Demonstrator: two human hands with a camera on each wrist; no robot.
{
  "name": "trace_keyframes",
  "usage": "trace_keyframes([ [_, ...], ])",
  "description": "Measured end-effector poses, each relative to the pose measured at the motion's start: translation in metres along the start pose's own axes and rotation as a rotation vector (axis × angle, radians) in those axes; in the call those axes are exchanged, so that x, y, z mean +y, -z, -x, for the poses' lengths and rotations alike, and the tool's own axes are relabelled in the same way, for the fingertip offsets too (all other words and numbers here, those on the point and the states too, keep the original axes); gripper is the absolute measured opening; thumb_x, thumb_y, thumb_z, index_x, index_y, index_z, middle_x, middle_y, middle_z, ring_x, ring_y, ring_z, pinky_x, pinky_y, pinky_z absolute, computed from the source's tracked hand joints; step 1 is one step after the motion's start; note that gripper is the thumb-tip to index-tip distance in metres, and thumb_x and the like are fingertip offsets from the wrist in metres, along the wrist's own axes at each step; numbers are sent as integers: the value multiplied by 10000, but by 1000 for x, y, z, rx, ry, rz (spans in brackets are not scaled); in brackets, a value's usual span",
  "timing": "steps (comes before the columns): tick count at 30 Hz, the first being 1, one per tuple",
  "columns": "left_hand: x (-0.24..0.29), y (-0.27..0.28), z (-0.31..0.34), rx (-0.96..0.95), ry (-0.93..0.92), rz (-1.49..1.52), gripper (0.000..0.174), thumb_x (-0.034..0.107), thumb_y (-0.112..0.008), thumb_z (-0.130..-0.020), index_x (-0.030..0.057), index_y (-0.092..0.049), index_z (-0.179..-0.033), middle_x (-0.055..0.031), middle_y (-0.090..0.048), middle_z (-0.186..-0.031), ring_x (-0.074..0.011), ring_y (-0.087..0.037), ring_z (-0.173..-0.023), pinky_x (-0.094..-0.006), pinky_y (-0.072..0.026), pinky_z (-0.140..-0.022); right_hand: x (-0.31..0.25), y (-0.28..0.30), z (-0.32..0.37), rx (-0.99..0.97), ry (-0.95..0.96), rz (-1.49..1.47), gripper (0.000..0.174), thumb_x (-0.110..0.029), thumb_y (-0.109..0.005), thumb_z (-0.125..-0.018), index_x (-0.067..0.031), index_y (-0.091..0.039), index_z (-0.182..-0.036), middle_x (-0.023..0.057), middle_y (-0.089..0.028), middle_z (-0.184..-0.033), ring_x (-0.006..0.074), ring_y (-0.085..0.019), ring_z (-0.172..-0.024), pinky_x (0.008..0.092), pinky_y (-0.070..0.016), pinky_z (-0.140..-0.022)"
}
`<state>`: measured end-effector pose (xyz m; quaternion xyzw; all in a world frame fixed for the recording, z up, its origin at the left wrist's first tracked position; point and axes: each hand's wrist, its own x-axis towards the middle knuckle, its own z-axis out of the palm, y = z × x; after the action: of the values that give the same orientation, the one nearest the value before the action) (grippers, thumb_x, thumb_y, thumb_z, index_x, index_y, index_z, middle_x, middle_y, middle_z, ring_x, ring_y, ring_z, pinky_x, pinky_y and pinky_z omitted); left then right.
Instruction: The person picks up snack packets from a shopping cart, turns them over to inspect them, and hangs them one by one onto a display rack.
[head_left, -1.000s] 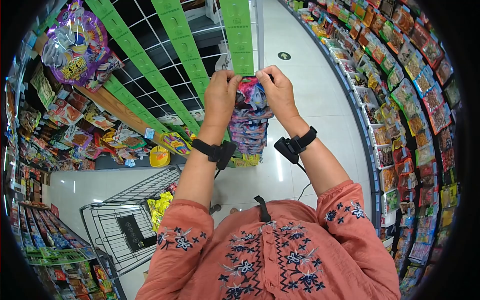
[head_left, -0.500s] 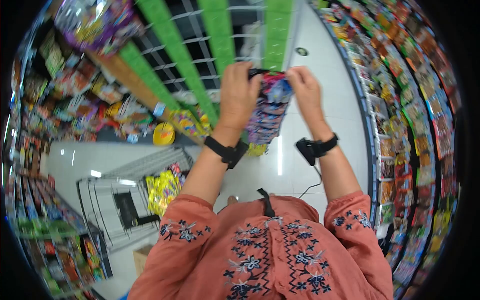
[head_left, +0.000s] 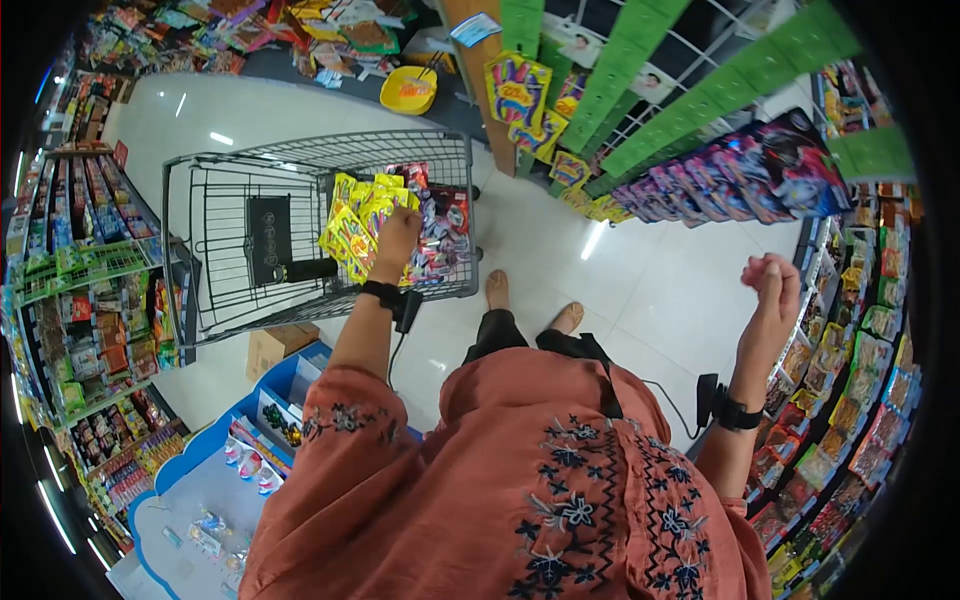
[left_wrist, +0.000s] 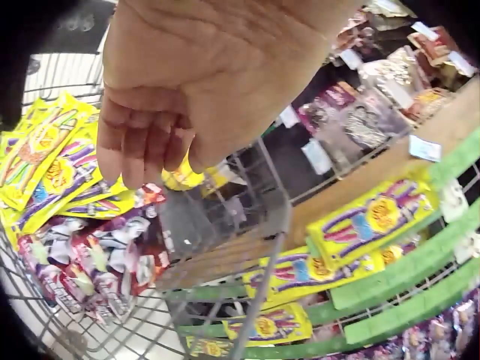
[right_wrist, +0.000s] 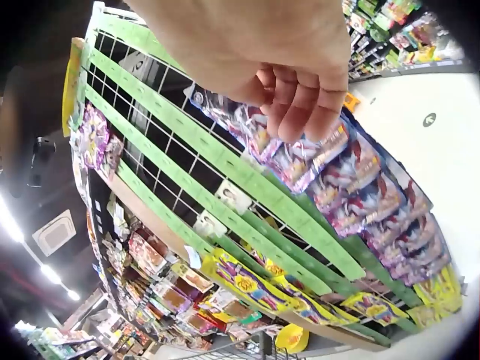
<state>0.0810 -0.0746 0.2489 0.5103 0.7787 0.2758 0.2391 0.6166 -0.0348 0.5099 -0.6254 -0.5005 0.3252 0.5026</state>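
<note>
My left hand (head_left: 398,242) is over the shopping cart (head_left: 268,240), close above yellow candy packets (head_left: 350,225). In the left wrist view its fingers (left_wrist: 135,154) hang loosely curled with nothing in them. Red and silver packets (left_wrist: 94,266) lie beside the yellow ones in the cart. Off to the right, my right hand (head_left: 770,300) is raised, loosely bent and empty. A row of purple-blue packets (head_left: 750,170) hangs on the rack near it; in the right wrist view the hand overlaps these packets (right_wrist: 352,180).
Green hanging strips (head_left: 655,95) cross the wire rack, with yellow packets (head_left: 517,90) on its lower end. A yellow basket (head_left: 408,90) stands by the far shelf. A blue-edged display (head_left: 165,475) and cardboard box (head_left: 275,348) are at lower left; packed shelves (head_left: 850,370) line the right.
Both hands were together at the top of the hanging purple-blue packets. The left has moved down over the cart, the right away from the packets. The head view has swung left.
</note>
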Motion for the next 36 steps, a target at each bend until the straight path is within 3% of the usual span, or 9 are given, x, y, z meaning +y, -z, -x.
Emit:
trace_keyframes([
  [3,-73,-2,-24,-302,345,-69,267,242,-556,-928,27,-713,-904,-247,-691,-902,-418,-681,-884,-501,-531,-790,5,-28,18,-85,-136,36,216,-212,-524,-1048,-14,-610,-1063,71,-677,-900,117,-612,-771,260,-502,-743],
  [6,-146,-32,-38,-430,-616,-594,167,133,-586,-867,11,-694,-900,-200,-690,-858,-334,-687,-842,-426,-551,-759,12,-48,28,-144,-226,67,214,-223,-532,-1045,-27,-615,-1066,59,-674,-868,108,-607,-742,257,-495,-718],
  [11,-202,-103,-42,-710,-245,-448,160,141,-548,-857,29,-662,-857,-207,-657,-813,-383,-666,-815,-457,-541,-752,14,-66,47,-155,-337,129,210,-227,-547,-1036,-30,-618,-1056,63,-676,-863,108,-606,-723,255,-496,-704],
  [14,-210,-120,-26,-572,-127,-353,187,161,-539,-861,20,-652,-815,-213,-650,-790,-381,-663,-785,-451,-537,-733,12,-77,63,-143,-399,141,212,-231,-554,-1031,-30,-619,-1051,65,-677,-857,109,-606,-713,254,-496,-704],
  [18,-168,-88,-29,-611,293,-120,281,222,-550,-875,-22,-688,-890,-259,-691,-984,-455,-643,-976,-532,-513,-846,14,-88,79,-151,-445,172,215,-238,-557,-1030,-33,-619,-1052,65,-677,-855,111,-608,-708,256,-499,-700],
  [23,-177,-59,-31,-550,248,-191,467,185,-444,-930,116,-518,-1386,-281,-637,-1210,-459,-587,-1153,-499,-469,-980,19,-104,90,-178,-471,180,237,-287,-576,-1024,-57,-626,-1053,50,-671,-846,111,-611,-705,262,-504,-688],
  [27,-164,-47,-40,-650,245,-276,516,160,-396,-933,182,-474,-1443,-269,-653,-1190,-447,-622,-1111,-510,-473,-973,18,-120,93,-206,-484,204,218,-252,-566,-1028,-43,-625,-1042,56,-675,-833,105,-608,-699,259,-500,-686],
  [30,-124,-28,-50,-820,283,-391,537,225,-443,-952,118,-415,-1477,-276,-622,-1253,-463,-592,-1159,-523,-459,-987,22,-128,93,-243,-505,211,217,-253,-568,-1028,-44,-626,-1038,55,-676,-833,105,-608,-693,256,-496,-684],
  [36,-151,-55,-50,-601,194,-549,456,262,-581,-903,103,-472,-1317,-239,-672,-1095,-425,-659,-1035,-523,-519,-890,22,-144,90,-272,-524,271,216,-251,-565,-1029,-45,-626,-1032,58,-673,-826,110,-607,-690,256,-492,-684],
])
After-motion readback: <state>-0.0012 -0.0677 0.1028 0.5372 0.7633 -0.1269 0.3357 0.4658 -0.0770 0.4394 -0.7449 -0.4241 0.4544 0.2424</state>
